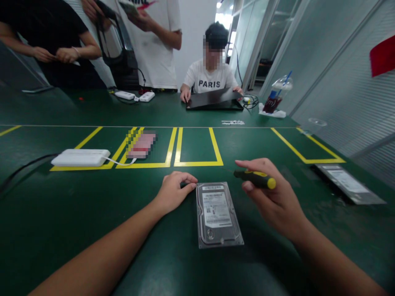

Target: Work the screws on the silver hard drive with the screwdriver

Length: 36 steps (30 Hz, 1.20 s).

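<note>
A hard drive (pixel 217 211) lies flat on the green table, its white label facing up. My left hand (pixel 175 190) rests at its far left corner, thumb and index finger closed on that corner. Something dark shows between those fingers; I cannot make out what. Right of the drive, my right hand (pixel 274 195) holds a black and yellow screwdriver (pixel 256 179) above the table. Its thin shaft points left, over the area beyond the drive's far edge, and does not touch the drive.
A second hard drive (pixel 347 183) lies to the right. Yellow tape (pixel 199 163) marks boxes on the table. At left are a white power strip (pixel 80 158) and a pink phone-like object (pixel 142 146). Across sits a person holding a dark panel (pixel 212 100); a drink cup (pixel 277 94) stands nearby.
</note>
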### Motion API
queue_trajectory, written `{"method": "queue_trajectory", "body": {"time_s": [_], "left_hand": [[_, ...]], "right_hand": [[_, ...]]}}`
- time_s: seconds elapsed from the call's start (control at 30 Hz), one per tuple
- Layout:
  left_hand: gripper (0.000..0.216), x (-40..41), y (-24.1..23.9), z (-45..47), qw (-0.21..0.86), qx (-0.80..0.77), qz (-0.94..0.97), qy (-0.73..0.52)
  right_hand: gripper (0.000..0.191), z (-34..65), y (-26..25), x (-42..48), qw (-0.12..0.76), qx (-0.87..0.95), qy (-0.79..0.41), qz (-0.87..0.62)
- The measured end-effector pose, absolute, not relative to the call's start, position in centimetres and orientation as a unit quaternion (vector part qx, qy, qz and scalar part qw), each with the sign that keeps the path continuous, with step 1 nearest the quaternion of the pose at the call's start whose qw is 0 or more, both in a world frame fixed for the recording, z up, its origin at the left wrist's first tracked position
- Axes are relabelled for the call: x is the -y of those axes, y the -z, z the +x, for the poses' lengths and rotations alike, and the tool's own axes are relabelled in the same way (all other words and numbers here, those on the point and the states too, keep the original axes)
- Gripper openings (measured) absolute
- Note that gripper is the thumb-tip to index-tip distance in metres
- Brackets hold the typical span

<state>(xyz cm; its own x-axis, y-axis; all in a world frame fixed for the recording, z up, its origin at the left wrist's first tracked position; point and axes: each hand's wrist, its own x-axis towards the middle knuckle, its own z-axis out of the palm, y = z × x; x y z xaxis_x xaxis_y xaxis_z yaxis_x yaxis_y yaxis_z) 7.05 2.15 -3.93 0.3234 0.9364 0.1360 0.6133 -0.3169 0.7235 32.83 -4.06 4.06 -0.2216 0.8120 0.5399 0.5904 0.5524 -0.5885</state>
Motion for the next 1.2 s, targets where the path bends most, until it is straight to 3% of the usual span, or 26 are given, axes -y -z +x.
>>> {"method": "queue_trajectory", "body": {"time_s": [0.2,0.43,1.2], "left_hand": [[0.011,-2.1,3.8,7.1,0.287,-0.507,0.763,-0.280],[0.010,-2.1,3.8,7.2,0.280,-0.503,0.768,-0.281],[0.011,-2.0,3.6,7.3,0.261,-0.503,0.777,-0.272]], "right_hand": [[0.022,30.7,-5.5,2.9,0.471,0.706,-0.187,-0.494],[0.019,29.1,-3.5,0.4,0.453,0.705,-0.205,-0.506],[0.024,28.9,-2.0,-0.8,0.454,0.687,-0.266,-0.501]]}}
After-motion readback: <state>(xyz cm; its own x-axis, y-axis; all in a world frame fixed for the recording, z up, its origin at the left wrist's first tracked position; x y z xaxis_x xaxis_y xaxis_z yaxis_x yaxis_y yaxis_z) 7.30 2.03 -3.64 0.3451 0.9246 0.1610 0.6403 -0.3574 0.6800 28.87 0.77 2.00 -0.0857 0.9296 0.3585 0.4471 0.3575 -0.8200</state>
